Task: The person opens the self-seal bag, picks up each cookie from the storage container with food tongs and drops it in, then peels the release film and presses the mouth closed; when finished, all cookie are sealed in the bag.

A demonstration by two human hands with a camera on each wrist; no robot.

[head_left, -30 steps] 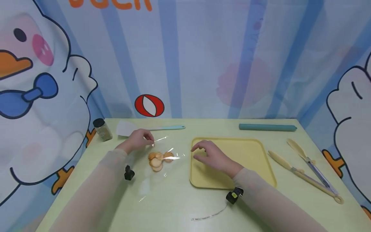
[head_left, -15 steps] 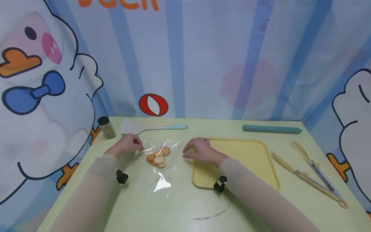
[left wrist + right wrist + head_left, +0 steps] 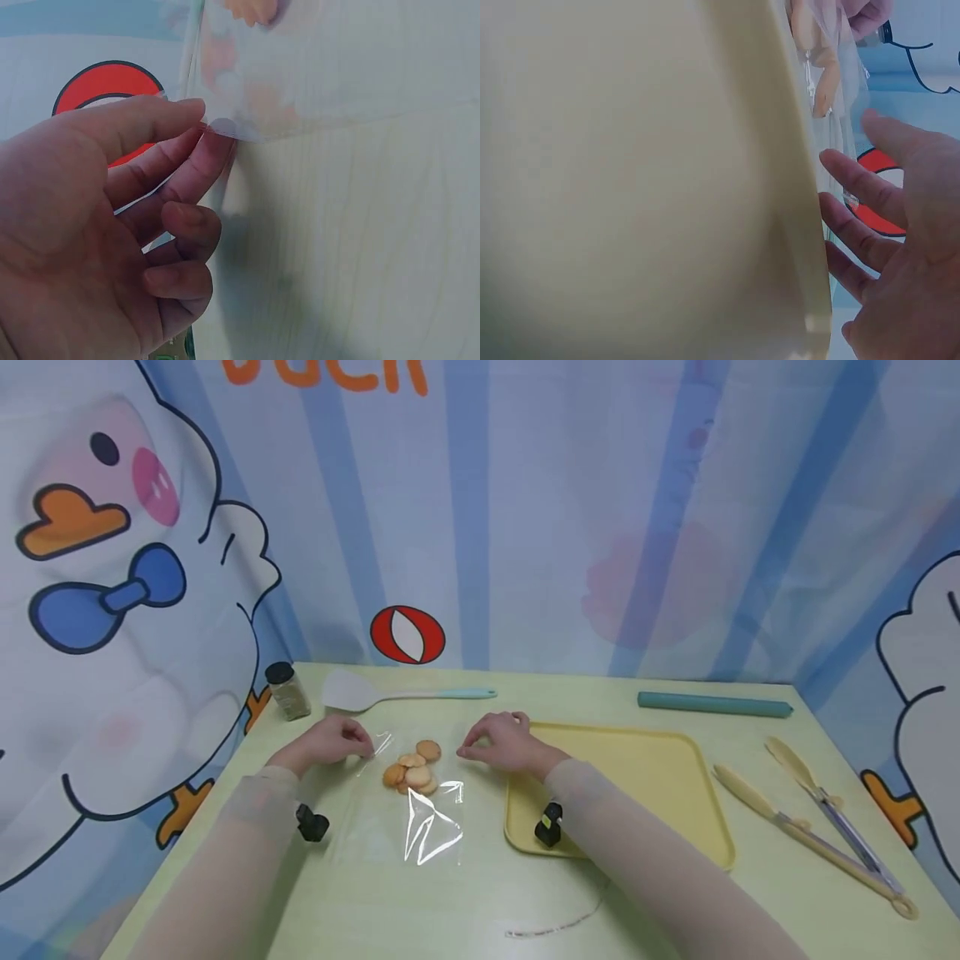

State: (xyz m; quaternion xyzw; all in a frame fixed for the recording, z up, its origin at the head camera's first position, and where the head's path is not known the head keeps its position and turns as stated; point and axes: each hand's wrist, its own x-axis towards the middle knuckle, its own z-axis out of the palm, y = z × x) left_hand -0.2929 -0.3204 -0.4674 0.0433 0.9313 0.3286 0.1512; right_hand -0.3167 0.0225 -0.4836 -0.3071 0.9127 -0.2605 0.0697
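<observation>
Several round golden cookies (image 3: 416,768) lie grouped with a clear plastic bag (image 3: 397,835), its film shining below them. I cannot tell whether they are inside it. My left hand (image 3: 330,742) pinches the bag's upper left corner between thumb and fingers. In the left wrist view, that hand (image 3: 127,180) has the film edge at its fingertips, with the other fingers curled. My right hand (image 3: 510,745) is near the bag's right side, above the tray's left edge. In the right wrist view, this hand (image 3: 907,217) has thumb and fingers apart beside the film, holding nothing.
A yellow tray (image 3: 622,793) lies to the right. Beyond it are beige-tipped tongs (image 3: 810,835). A teal rod (image 3: 712,703), a spatula (image 3: 405,694) and a black-lidded jar (image 3: 288,692) line the back. A thin printed strip (image 3: 555,930) lies in front.
My right hand has moved left from over the tray towards the bag. The left hand has shifted left and slightly down, and the film lies more spread out below the cookies.
</observation>
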